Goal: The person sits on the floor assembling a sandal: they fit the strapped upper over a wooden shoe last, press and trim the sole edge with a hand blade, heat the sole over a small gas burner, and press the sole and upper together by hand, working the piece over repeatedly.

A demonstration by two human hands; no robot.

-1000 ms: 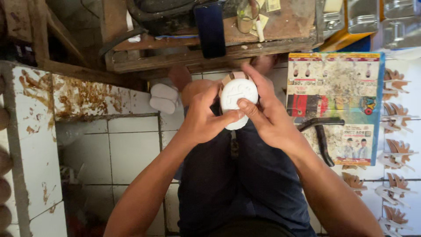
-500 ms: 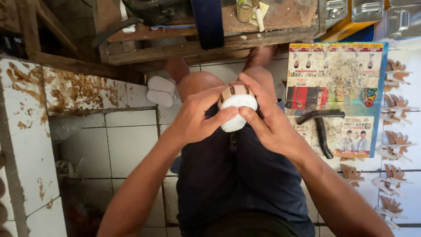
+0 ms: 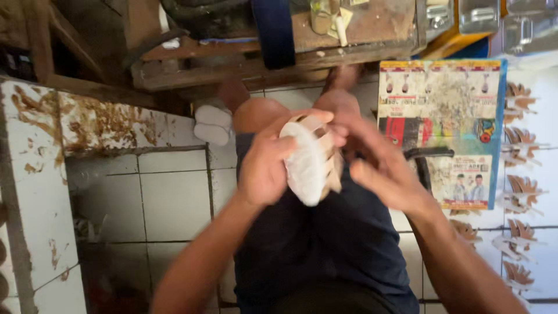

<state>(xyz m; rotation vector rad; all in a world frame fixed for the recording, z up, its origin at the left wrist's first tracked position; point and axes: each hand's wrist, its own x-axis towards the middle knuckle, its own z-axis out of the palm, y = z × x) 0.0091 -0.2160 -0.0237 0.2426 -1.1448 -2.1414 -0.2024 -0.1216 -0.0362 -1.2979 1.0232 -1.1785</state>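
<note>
I hold a small round object point(image 3: 308, 163) over my lap: a white disc-shaped face with brown and pale wooden strips along its rim. My left hand point(image 3: 264, 166) grips it from the left, thumb across the white face. My right hand point(image 3: 378, 166) is beside it on the right, fingers spread and blurred, its fingertips touching the strips at the top edge. The object is tilted on edge, its white face turned toward my left hand. I sit in dark blue shorts point(image 3: 325, 244) with my knees point(image 3: 261, 113) pointing at a wooden bench.
A rough wooden workbench point(image 3: 279, 52) with a dark blue strap point(image 3: 273, 32) stands ahead. A colourful printed sheet point(image 3: 442, 128) lies on the tiled floor at right, black pliers point(image 3: 424, 160) on it, brown cut-out pieces point(image 3: 520, 174) beside it. White sandals point(image 3: 212, 123) lie left. A stained tiled ledge point(image 3: 35, 174) runs along the left.
The round object has turned from facing me flat to standing on edge. My right hand has loosened and moved off to the right side; the view has shifted closer.
</note>
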